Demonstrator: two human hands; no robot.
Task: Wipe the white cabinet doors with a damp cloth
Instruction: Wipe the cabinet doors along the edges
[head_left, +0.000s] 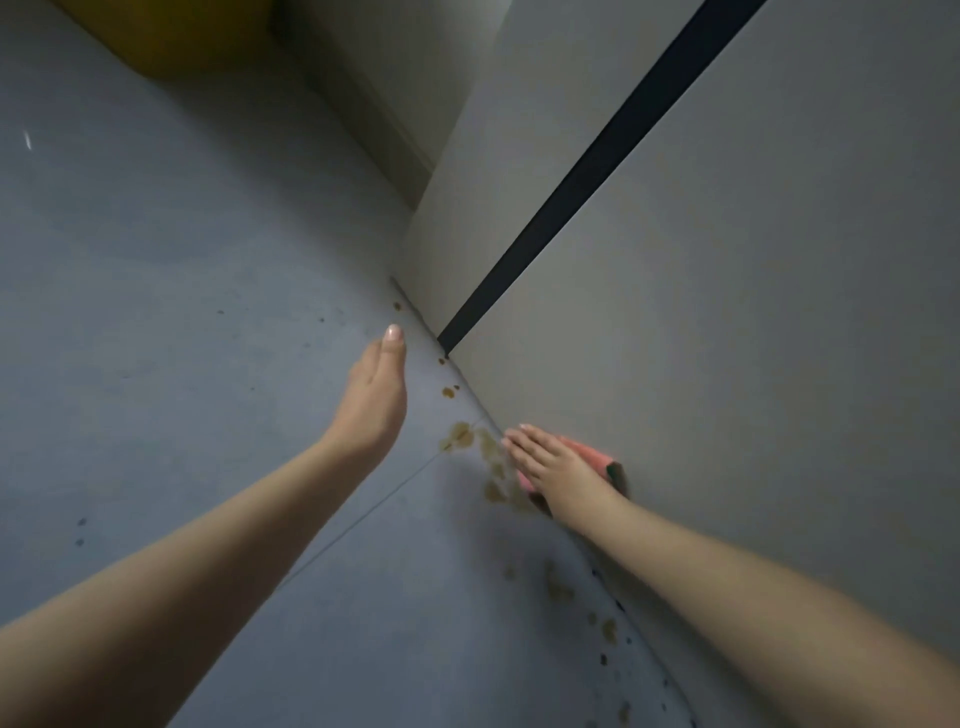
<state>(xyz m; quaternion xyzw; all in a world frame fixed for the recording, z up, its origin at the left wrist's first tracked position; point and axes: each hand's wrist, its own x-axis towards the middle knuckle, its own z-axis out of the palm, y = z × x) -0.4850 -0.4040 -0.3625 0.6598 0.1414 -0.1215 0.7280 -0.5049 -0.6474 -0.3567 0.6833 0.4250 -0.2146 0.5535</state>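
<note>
The white cabinet door (727, 291) fills the right side, running down to the floor. With its fingers straight, my right hand (556, 467) presses a pink cloth (592, 453) flat against the door's bottom edge. The hand covers most of the cloth; a dark corner of it shows at the right. A second white door (467, 208) stands to the left of a dark gap (587, 171). Over the floor, my left hand (376, 395) hovers with straight fingers and holds nothing.
The grey floor (182, 312) spreads to the left and below. Brown stains (460, 435) and small dark specks lie on it along the foot of the cabinet. A yellow object (171, 36) sits at the top left, and a wall corner is beyond it.
</note>
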